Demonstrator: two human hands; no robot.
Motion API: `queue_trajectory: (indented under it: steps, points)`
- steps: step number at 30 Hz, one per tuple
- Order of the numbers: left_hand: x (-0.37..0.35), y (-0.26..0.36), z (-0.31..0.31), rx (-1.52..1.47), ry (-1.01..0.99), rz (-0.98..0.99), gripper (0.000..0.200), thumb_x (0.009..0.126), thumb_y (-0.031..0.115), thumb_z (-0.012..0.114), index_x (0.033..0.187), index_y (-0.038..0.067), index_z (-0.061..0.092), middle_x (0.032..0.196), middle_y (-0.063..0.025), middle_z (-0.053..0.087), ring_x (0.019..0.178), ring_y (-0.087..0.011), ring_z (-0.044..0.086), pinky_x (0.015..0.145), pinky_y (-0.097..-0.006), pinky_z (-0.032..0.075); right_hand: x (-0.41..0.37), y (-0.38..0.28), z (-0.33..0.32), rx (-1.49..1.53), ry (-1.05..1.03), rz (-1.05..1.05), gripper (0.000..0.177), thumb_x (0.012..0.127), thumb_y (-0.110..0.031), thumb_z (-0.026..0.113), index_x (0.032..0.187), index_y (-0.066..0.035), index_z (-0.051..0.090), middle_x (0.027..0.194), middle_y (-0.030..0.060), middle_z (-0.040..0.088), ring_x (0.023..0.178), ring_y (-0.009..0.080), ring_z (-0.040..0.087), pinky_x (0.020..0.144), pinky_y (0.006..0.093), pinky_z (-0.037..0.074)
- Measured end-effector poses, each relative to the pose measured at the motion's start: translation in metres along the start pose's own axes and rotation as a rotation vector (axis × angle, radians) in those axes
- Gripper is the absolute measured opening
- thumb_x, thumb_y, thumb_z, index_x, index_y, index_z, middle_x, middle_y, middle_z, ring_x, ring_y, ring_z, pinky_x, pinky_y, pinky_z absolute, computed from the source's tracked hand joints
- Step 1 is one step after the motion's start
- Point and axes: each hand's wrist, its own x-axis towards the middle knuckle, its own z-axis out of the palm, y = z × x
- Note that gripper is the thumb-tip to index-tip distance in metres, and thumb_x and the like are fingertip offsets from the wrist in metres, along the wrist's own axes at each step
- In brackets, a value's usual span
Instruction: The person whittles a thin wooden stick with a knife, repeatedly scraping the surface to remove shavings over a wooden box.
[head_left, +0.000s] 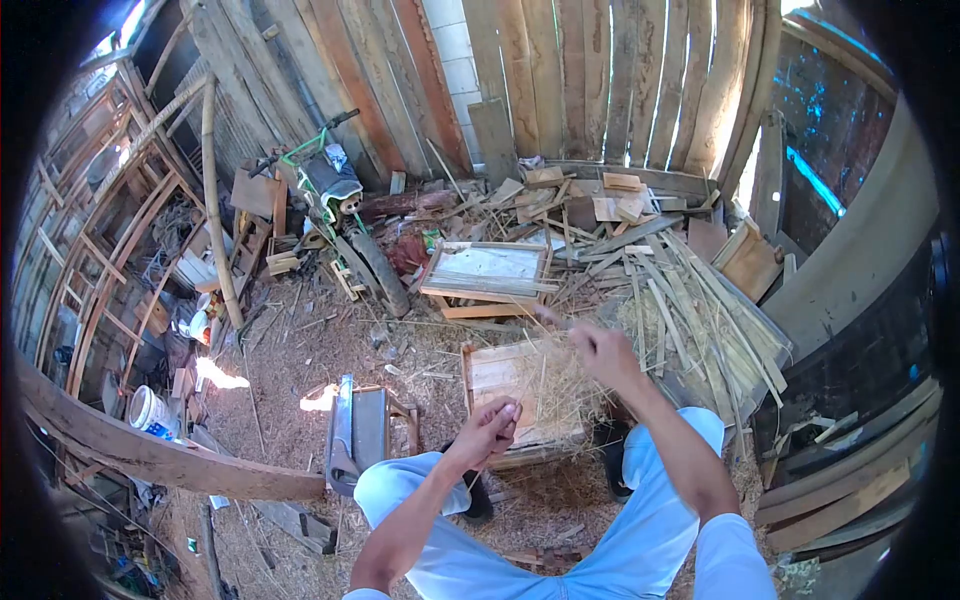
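Note:
My left hand (488,432) is closed in a pinch over the near left part of a shallow wooden box (495,375); what it holds is too small to make out. To the right, my right hand (607,355) is closed around the handle of a knife (552,317), whose blade points up and left. Thin shavings (570,385) lie in a loose heap on the box, below my right hand. The box rests on the ground between my feet.
A saw (342,465) leans on a small stool (370,425) at my left knee. Beyond the box is a framed tray (490,262) with thin sticks. A small bike (345,205) stands back left. Scrap wood (620,215) and long strips (700,310) are piled back and right.

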Motion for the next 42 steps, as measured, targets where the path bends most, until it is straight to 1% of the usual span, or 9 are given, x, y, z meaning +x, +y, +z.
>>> queue_trajectory:
  steps: [4, 6, 9, 13, 16, 20, 30, 36, 42]
  points:
    - [0.003, -0.006, -0.003, 0.03, 0.027, 0.037, 0.022, 0.098, 0.031, 0.042, 0.088, 0.011, 0.046, 0.058, 0.0071, 0.029, 0.041, -0.0019, 0.023, 0.033, -0.02, 0.016, 0.005, 0.004, -0.009, -0.011, 0.155, 0.008, 0.019, 0.087, -0.021, 0.054, 0.094, -0.007, 0.065, 0.067, 0.0164, 0.062, 0.06, 0.0337, 0.061, 0.053, 0.0413, 0.048]
    - [0.004, -0.005, -0.005, 0.076, 0.055, 0.055, 0.022, 0.098, 0.029, 0.041, 0.088, 0.01, 0.046, 0.058, 0.0075, 0.028, 0.043, -0.0022, 0.021, 0.036, -0.0197, 0.016, -0.012, 0.002, 0.011, 0.161, 0.22, -0.377, 0.02, 0.088, -0.023, 0.053, 0.096, -0.009, 0.065, 0.066, 0.0174, 0.06, 0.06, 0.0351, 0.061, 0.053, 0.0426, 0.047]
    - [0.007, -0.007, 0.004, 0.17, 0.081, 0.097, 0.021, 0.099, 0.027, 0.04, 0.089, 0.01, 0.046, 0.058, 0.0079, 0.026, 0.045, -0.0024, 0.021, 0.038, -0.0196, 0.016, -0.035, -0.021, 0.018, 0.022, -0.125, -0.264, 0.021, 0.088, -0.024, 0.052, 0.097, -0.009, 0.065, 0.068, 0.0178, 0.061, 0.061, 0.0357, 0.061, 0.054, 0.0428, 0.048]
    - [-0.004, -0.004, 0.004, 0.175, 0.053, 0.074, 0.02, 0.099, 0.025, 0.04, 0.089, 0.009, 0.047, 0.057, 0.0076, 0.027, 0.046, -0.002, 0.023, 0.039, -0.0198, 0.018, -0.001, -0.002, -0.003, 0.05, -0.021, 0.029, 0.022, 0.089, -0.024, 0.051, 0.097, -0.008, 0.064, 0.071, 0.0184, 0.061, 0.061, 0.0368, 0.061, 0.055, 0.0426, 0.048]
    - [0.001, -0.008, 0.001, 0.138, 0.071, 0.135, 0.021, 0.099, 0.026, 0.041, 0.089, 0.009, 0.047, 0.057, 0.0077, 0.028, 0.044, -0.0018, 0.024, 0.037, -0.02, 0.017, 0.011, 0.001, -0.014, 0.053, 0.219, -0.037, 0.022, 0.09, -0.023, 0.05, 0.098, -0.009, 0.064, 0.07, 0.018, 0.062, 0.062, 0.0358, 0.061, 0.056, 0.0423, 0.048]
    - [0.013, -0.017, -0.007, 0.432, 0.193, 0.261, 0.018, 0.099, 0.02, 0.04, 0.09, 0.007, 0.049, 0.059, 0.0071, 0.032, 0.05, -0.0029, 0.028, 0.043, -0.0207, 0.023, -0.026, -0.007, 0.013, 0.118, -0.082, -0.25, 0.023, 0.089, -0.023, 0.053, 0.094, -0.004, 0.065, 0.08, 0.0168, 0.065, 0.069, 0.0325, 0.064, 0.059, 0.0401, 0.05]
    - [0.017, 0.001, 0.001, 0.14, 0.108, 0.155, 0.021, 0.099, 0.026, 0.039, 0.091, 0.008, 0.046, 0.057, 0.0075, 0.027, 0.043, -0.002, 0.022, 0.037, -0.0202, 0.015, -0.009, -0.014, 0.022, 0.082, 0.038, -0.368, 0.018, 0.088, -0.019, 0.055, 0.091, -0.006, 0.067, 0.08, 0.0148, 0.066, 0.067, 0.0309, 0.064, 0.056, 0.0378, 0.051]
    - [0.003, -0.009, -0.007, 0.118, 0.038, 0.125, 0.019, 0.099, 0.025, 0.041, 0.091, 0.008, 0.047, 0.057, 0.0073, 0.027, 0.044, -0.0022, 0.023, 0.038, -0.0203, 0.017, 0.016, 0.015, -0.003, -0.107, 0.095, 0.075, 0.017, 0.089, -0.02, 0.054, 0.092, -0.007, 0.065, 0.075, 0.0165, 0.064, 0.063, 0.0339, 0.061, 0.053, 0.0418, 0.047]
    - [0.014, -0.021, -0.006, 0.594, 0.324, 0.401, 0.016, 0.097, 0.017, 0.044, 0.09, 0.005, 0.051, 0.058, 0.0061, 0.034, 0.049, -0.003, 0.029, 0.042, -0.0211, 0.024, -0.027, -0.024, 0.022, 0.169, 0.078, -0.294, 0.021, 0.089, -0.024, 0.053, 0.094, -0.008, 0.066, 0.078, 0.0174, 0.064, 0.069, 0.035, 0.063, 0.057, 0.042, 0.05]
